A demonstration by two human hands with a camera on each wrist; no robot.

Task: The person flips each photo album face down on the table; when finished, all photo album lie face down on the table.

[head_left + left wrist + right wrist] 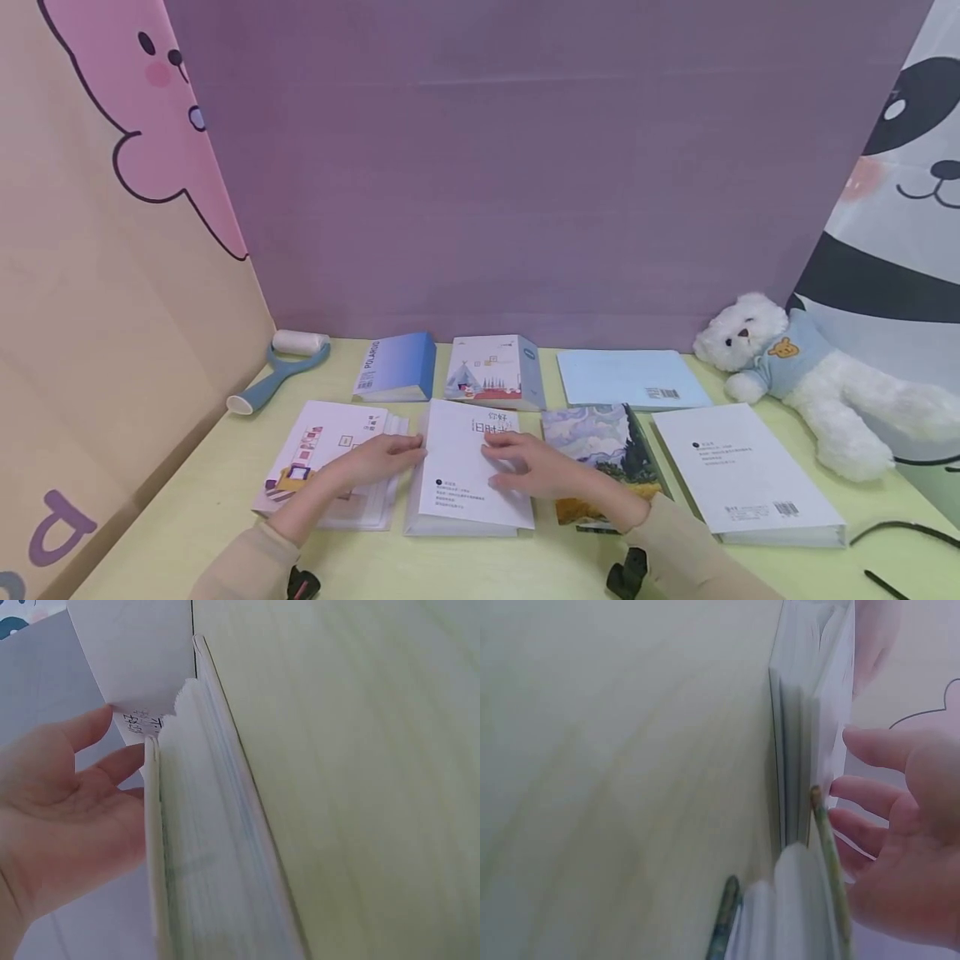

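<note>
A thick white photo album (459, 458) with dark lettering lies in the front row in the head view. My left hand (375, 461) reaches over the album with a house drawing (315, 450), its fingertips at the white album's left edge. On the white album's cover, toward the right, rest the spread fingers of my right hand (536, 468). In the left wrist view, the thumb of the left hand (75, 787) touches the white album (139, 652). The right wrist view has the right hand (900, 825) beside the white album (832, 712), fingers loosely extended.
Right of the hands lie an album with a painted landscape (600, 446) and another white album (742, 475). Behind are a blue album (397, 367), a tent-picture album (487, 367) and a pale blue one (630, 377). A lint roller (277, 371) and teddy bear (802, 367) flank them.
</note>
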